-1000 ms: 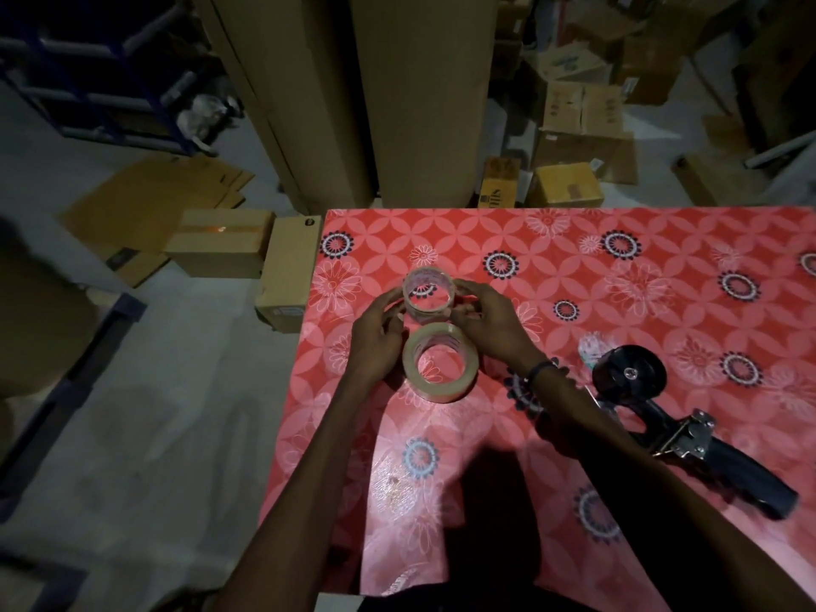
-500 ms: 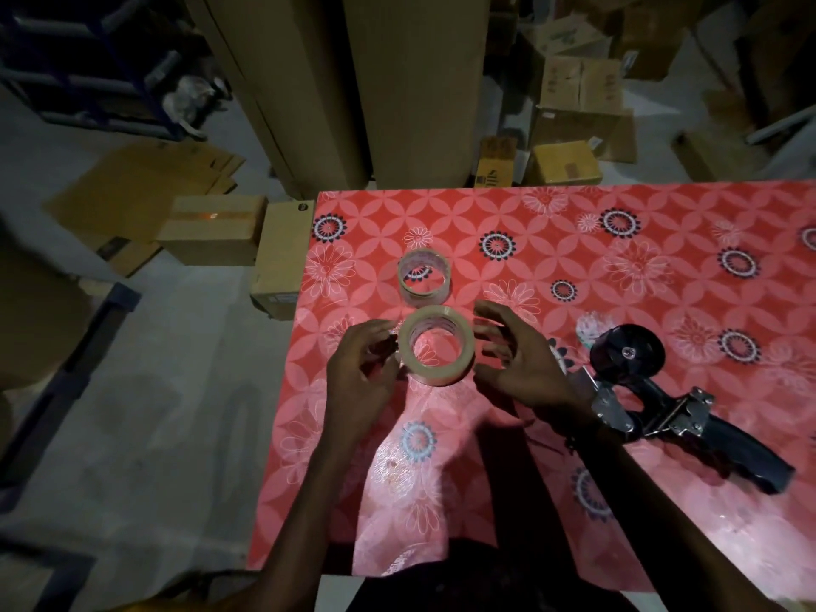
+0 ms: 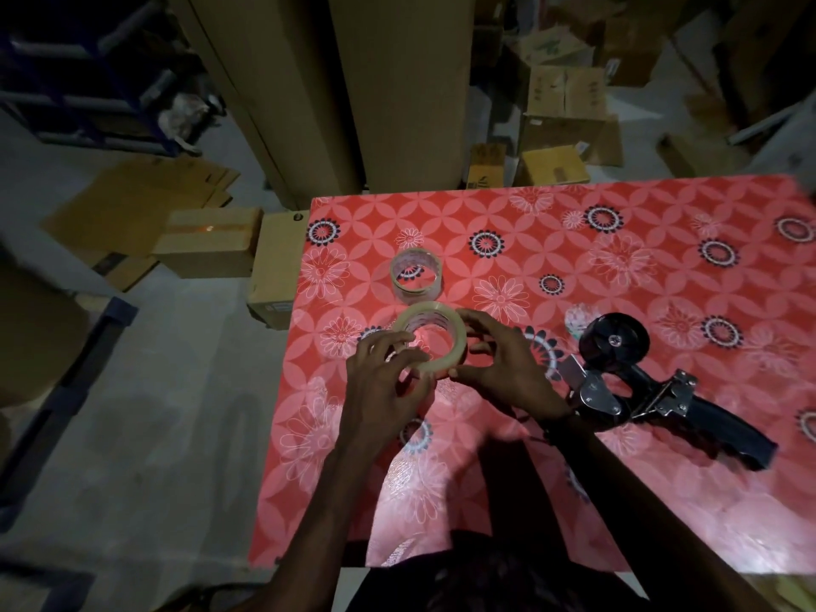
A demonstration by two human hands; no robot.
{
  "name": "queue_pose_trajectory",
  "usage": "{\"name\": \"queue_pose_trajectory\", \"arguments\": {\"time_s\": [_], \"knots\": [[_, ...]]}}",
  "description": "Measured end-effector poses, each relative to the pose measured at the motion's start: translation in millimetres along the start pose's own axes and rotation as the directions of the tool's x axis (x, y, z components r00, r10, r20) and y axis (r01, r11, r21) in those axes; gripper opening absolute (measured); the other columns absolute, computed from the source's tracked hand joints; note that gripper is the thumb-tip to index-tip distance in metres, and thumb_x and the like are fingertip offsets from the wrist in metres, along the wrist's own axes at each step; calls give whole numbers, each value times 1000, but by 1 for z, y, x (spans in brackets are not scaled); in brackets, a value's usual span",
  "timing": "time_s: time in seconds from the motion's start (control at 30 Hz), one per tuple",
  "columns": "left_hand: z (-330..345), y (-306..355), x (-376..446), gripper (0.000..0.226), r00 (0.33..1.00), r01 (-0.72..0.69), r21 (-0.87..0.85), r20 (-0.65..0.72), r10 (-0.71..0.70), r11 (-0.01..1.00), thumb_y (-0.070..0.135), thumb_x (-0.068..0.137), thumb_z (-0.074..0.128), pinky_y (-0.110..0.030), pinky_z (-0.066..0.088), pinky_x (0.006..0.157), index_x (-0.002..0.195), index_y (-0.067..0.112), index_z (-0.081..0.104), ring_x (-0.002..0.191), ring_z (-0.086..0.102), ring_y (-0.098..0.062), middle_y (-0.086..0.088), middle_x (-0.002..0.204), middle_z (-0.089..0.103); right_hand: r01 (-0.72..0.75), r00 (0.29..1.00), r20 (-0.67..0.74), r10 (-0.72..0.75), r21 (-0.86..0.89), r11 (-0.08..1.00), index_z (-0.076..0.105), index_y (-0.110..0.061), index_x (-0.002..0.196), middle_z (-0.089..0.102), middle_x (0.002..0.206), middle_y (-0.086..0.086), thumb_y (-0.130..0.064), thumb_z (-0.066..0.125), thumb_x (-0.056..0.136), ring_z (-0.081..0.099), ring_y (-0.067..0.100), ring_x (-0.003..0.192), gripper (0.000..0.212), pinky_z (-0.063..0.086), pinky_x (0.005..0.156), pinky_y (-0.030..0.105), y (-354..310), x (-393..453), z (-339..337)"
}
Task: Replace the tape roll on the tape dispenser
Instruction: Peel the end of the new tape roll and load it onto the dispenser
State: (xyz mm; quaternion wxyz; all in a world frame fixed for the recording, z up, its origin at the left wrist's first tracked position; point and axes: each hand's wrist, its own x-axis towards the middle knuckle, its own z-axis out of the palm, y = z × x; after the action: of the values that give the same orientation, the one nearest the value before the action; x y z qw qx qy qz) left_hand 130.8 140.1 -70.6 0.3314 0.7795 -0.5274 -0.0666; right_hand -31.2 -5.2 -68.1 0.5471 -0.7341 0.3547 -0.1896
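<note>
Head view: I hold the full tape roll point(image 3: 430, 337) tilted just above the table point(image 3: 640, 267), near its left side. My left hand point(image 3: 382, 382) grips its near rim; my right hand point(image 3: 503, 368) grasps the other side, fingers point(image 3: 479, 322) curled round it. The roll is a pale, glossy ring with a wide open core. The spent, nearly clear roll point(image 3: 415, 274) sits just beyond. The tape dispenser point(image 3: 653, 386), black plastic with metal brackets, lies to the right, hub bare. I judge the next move is seating the roll on that hub.
</note>
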Motion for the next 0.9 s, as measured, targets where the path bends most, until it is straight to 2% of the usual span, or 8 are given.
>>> {"name": "queue_pose_trajectory", "arguments": {"time_s": [0.13,0.27,0.33,0.4,0.47,0.67,0.77,0.9], "knots": [[0,14,1,24,996,87,1,-37,-87,996,36,84,70,-40,37,98,106,29,77,130,52,-21,16,123,70,-2,1000,-9,2,37,999,64,-27,144,75,127,-14,-8,97,72,70,9,119,81,59,103,38,-2,1,-6],[-6,22,11,17,962,252,-324,-14,-271,912,27,86,72,-51,54,93,100,35,75,115,65,-25,16,112,73,7,1000,26,-9,99,995,65,-24,143,71,140,-9,-13,92,83,66,12,132,67,54,114,42,-12,7,-17],[-14,35,18,16,941,299,-493,10,-339,817,24,86,71,-37,60,86,100,31,75,108,69,-14,11,108,75,18,1000,20,-21,140,990,63,-20,144,70,142,-5,-12,87,90,67,17,134,60,57,112,43,-17,10,-20],[-23,50,26,15,937,285,-574,-1,-349,768,9,89,69,-15,54,75,98,20,75,93,68,3,5,101,75,9,1000,13,-13,217,976,61,-20,145,75,134,-4,-13,82,94,72,20,126,55,63,96,36,-24,11,-22],[-27,60,32,16,937,273,-606,-10,-350,748,8,89,66,-8,50,75,100,15,75,91,67,6,3,99,75,28,1000,4,-30,251,968,59,-23,145,77,127,-11,-21,76,98,76,18,117,50,61,89,30,-34,12,-25],[-30,75,41,26,917,310,-666,21,-398,678,19,89,67,-51,60,98,111,26,79,109,74,-20,6,108,80,143,988,-91,-126,214,966,65,-26,141,66,143,-7,-42,65,104,65,25,133,40,52,113,60,-59,19,-38],[-32,85,42,25,894,361,-735,99,-437,574,20,93,69,-58,62,96,112,33,79,112,75,-22,6,112,80,138,990,-58,-129,187,973,65,-38,140,65,143,-13,-49,62,105,65,19,133,36,53,112,59,-66,23,-44],[-39,93,45,26,876,372,-803,137,-463,466,6,102,65,-23,63,79,112,25,79,99,77,-4,7,108,81,142,990,8,-144,129,981,55,-44,149,59,144,-27,-45,69,102,64,-1,122,49,58,100,30,-72,20,-52]]}}
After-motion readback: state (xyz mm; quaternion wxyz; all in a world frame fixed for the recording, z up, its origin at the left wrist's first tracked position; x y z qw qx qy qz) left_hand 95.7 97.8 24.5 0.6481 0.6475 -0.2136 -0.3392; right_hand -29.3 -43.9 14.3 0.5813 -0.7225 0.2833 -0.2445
